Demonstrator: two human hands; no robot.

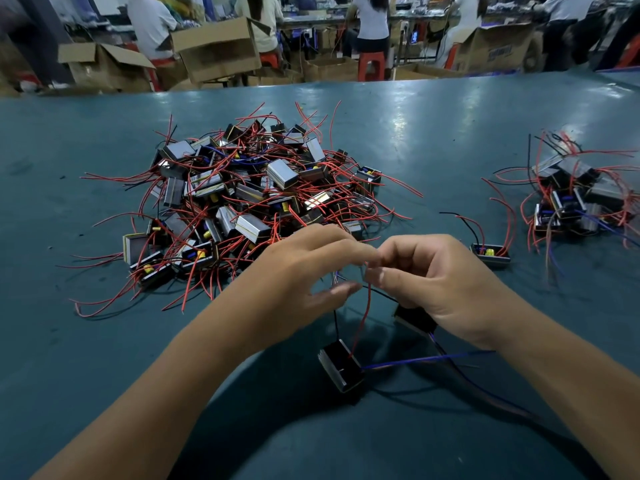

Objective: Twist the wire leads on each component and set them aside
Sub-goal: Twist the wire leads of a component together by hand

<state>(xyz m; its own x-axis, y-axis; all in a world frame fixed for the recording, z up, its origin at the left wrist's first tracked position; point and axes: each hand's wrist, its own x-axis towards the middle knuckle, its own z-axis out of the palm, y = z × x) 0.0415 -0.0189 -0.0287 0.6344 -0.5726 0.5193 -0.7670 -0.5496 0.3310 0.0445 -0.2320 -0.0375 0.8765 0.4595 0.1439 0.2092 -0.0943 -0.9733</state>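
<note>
Both hands, left hand (304, 268) and right hand (426, 275), pinch red lead (363, 313) ends together for twisting; component (341, 365) dangles at six o'clock.

Bright, even overhead light w/ white glare patches on the teal table (433, 140) — soft shadows under both forearms. Wide-angle lens bends the table's far edge & stretches the corners. Fingers (349, 252) slightly motion-blurred; bkgd workers (372, 22) soft, low detail — centre pile sharp.
</note>
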